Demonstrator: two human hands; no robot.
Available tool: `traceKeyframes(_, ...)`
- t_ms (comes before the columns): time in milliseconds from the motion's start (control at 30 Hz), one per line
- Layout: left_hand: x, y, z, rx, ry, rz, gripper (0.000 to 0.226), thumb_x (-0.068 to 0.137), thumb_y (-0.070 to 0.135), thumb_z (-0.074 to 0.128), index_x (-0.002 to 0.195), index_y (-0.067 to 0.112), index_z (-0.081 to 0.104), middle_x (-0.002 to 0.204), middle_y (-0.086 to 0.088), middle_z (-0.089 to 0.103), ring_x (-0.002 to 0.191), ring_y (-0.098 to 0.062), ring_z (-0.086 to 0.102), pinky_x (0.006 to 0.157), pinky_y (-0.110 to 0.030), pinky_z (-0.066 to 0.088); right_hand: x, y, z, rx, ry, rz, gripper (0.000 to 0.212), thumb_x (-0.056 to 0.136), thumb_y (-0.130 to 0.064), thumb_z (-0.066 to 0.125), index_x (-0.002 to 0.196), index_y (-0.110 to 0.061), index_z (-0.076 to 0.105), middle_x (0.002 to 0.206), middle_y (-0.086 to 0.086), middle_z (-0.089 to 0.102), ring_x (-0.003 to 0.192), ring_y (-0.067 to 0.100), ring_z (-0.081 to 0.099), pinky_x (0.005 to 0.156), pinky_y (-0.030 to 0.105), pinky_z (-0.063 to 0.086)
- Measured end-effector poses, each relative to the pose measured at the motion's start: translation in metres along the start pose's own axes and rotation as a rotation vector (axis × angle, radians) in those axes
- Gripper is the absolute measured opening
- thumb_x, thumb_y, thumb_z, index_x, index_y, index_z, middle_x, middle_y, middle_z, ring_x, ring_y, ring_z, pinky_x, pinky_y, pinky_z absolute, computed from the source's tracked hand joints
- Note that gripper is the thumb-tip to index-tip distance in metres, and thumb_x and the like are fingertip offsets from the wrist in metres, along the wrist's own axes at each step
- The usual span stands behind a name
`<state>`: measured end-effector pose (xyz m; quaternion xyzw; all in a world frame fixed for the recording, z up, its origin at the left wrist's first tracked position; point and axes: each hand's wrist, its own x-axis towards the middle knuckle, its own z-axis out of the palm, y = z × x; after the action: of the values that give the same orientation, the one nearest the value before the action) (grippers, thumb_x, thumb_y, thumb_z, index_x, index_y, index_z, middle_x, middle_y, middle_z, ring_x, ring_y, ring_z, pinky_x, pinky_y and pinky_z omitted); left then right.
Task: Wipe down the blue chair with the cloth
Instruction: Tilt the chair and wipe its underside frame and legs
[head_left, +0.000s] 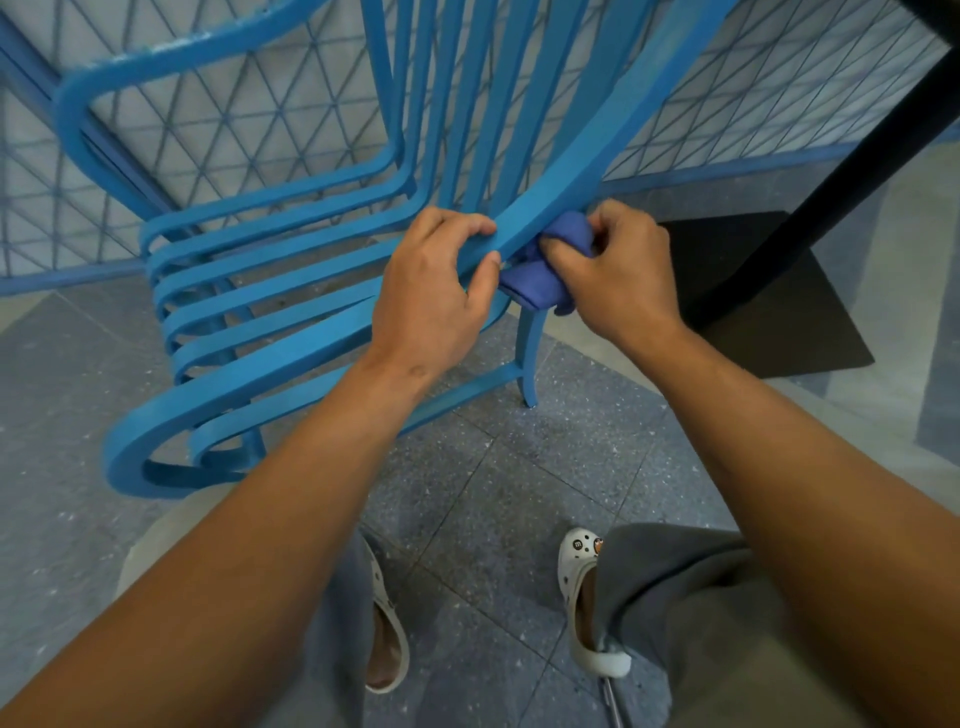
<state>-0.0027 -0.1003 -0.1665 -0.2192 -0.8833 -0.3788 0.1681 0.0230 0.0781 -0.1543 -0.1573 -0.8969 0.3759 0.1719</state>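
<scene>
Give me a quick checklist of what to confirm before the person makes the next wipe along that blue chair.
1. Cloth in hand: ok. The right hand grips the bunched blue cloth.
2. Cloth against the chair: ok. It sits pressed up under the outermost curved slat of the blue chair.
3. Chair steadied: ok. The left hand holds the same slat, fingers curled over its top edge.
4. Path along the slat: not ok towards the seat, where the left hand sits right beside the cloth; open up the backrest.
5. Chair feet flat on the floor: cannot tell. Only one leg shows clearly.
</scene>
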Motion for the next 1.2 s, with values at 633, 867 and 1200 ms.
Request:
traceKeyframes(633, 0.000, 0.003, 0.002, -0.028, 0.021, -0.020, 0.023, 0.092, 0.021, 0.066, 0.112, 0.011, 0.068, 0.107, 0.001, 0.061, 0.097, -0.008, 0.057, 0.091, -0.021, 0.049, 0.004, 0.010, -0.014, -0.172, -0.080, -0.158, 0.024, 0.094, -0.041, 0.058, 0.095, -0.021, 0.073, 0.084, -0.002, 0.072, 0.078, 0.021, 0.064, 0.069, 0.044, 0.053)
traceKeyframes(867, -0.001, 0.004, 0.001, -0.008, 0.013, -0.022, 0.024, 0.093, 0.022, 0.066, 0.114, 0.012, 0.067, 0.109, 0.001, 0.061, 0.097, -0.005, 0.055, 0.090, -0.015, 0.046, -0.001, 0.010, -0.015, -0.169, -0.160, -0.104, 0.021, 0.092, -0.038, 0.062, 0.102, -0.019, 0.064, 0.089, -0.001, 0.068, 0.081, 0.021, 0.064, 0.073, 0.048, 0.056)
traceKeyframes(1200, -0.002, 0.003, 0.004, 0.059, 0.000, -0.021, 0.032, 0.097, 0.032, 0.060, 0.123, 0.014, 0.063, 0.115, 0.000, 0.062, 0.104, -0.015, 0.060, 0.090, -0.033, 0.052, 0.001, -0.002, -0.018, 0.166, -0.161, -0.052, 0.038, 0.084, -0.024, 0.065, 0.122, -0.029, 0.067, 0.103, -0.013, 0.074, 0.091, 0.005, 0.069, 0.084, 0.042, 0.059)
